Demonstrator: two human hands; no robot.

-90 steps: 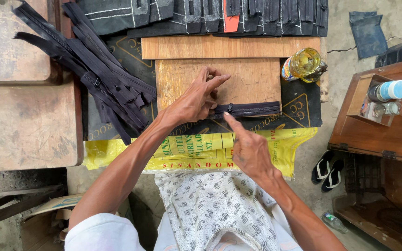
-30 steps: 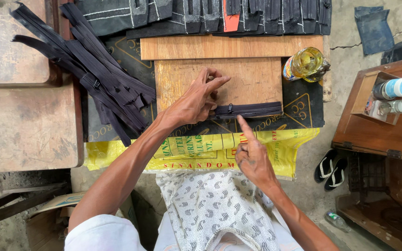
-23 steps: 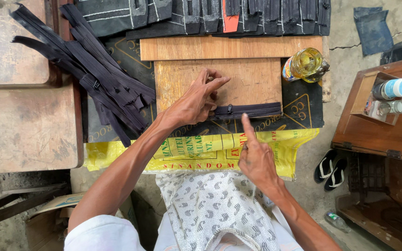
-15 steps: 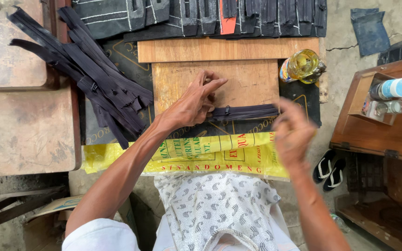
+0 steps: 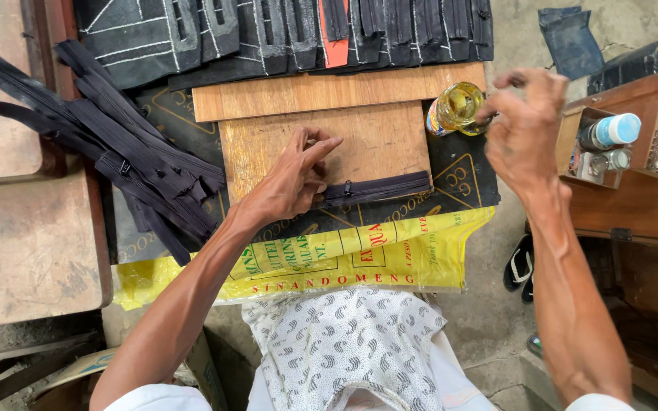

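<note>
At frame center my left hand (image 5: 292, 183) presses flat, fingers spread, pinning the black zipper strip (image 5: 378, 188) on the wooden board (image 5: 375, 141) so it stays put. My right hand (image 5: 523, 125), upper right, fingers loosely curled and empty, nears the glass jar (image 5: 457, 108).

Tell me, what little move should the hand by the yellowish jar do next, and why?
Probably dip its fingertips down to the jar. The right hand hovers beside it with fingers pinched and empty, while the left hand presses the black zipper flat on the wooden board, as if waiting.
</note>
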